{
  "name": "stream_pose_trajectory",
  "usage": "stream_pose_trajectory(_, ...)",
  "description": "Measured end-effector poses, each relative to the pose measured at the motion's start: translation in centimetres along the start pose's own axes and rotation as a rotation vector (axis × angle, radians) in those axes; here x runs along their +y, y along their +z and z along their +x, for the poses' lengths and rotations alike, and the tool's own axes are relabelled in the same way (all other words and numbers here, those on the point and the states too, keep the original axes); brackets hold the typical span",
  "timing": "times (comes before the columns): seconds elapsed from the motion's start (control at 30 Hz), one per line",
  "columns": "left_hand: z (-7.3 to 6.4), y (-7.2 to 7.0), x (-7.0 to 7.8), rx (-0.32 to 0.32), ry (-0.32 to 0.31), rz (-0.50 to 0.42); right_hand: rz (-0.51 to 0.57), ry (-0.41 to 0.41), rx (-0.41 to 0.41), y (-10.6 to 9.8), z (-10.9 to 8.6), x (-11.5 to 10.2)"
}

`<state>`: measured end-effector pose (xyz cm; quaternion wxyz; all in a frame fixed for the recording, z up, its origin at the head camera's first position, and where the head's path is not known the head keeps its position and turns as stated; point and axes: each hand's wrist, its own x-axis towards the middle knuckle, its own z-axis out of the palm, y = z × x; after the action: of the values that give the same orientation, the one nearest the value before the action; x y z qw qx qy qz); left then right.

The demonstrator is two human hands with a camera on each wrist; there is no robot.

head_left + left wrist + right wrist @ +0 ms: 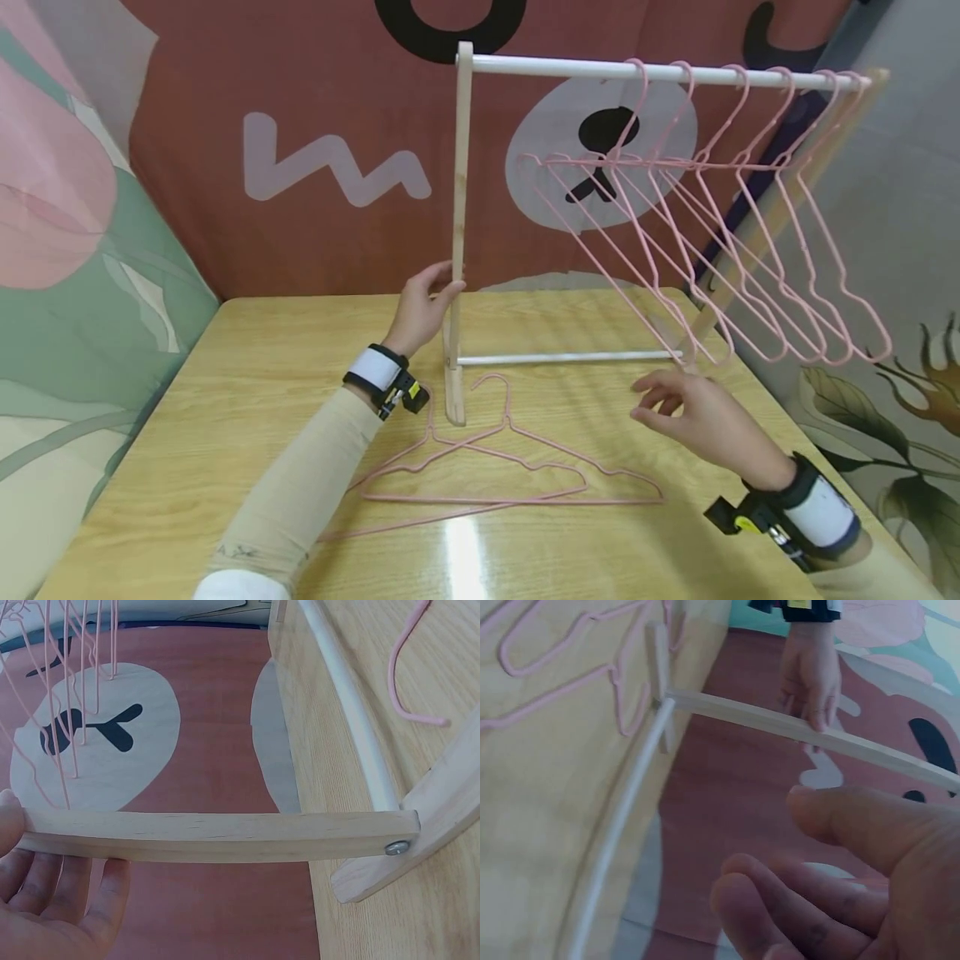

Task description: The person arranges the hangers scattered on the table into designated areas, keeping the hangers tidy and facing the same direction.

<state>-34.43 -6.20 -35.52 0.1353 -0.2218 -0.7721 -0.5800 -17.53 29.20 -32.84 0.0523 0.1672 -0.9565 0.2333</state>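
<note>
My left hand (420, 310) holds the left wooden upright (461, 183) of a small clothes rack, its thumb on one side and fingers on the other. In the left wrist view, those fingers (71, 889) lie along the underside of the wooden bar. My right hand (705, 421) hovers over the right part of the table, fingers loosely bent and holding nothing. Several pink hangers (726, 225) hang from the white top rail (555, 67), bunched toward its right end. Two more pink hangers (600, 502) lie overlapping on the table near the rack's left foot (454, 404).
The rack stands on a wood-grain table (225, 400), with a white lower rail (570, 357) joining its sides. A red-brown cloth (315, 242) with cartoon prints hangs behind. Patterned fabric (82, 333) borders the left side, and leaf-printed fabric (862, 425) the right.
</note>
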Motion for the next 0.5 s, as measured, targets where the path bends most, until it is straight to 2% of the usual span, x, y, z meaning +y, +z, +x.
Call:
stream_pose_trajectory(0.3,0.1,0.1,0.0,-0.005,0.000,-0.004,0.049,-0.017,-0.119,2.9,-0.1,1.6)
stream_pose_trajectory(0.5,0.1,0.1,0.0,-0.003,-0.001,-0.009,0.087,0.000,-0.196,4.7,-0.3,2.2)
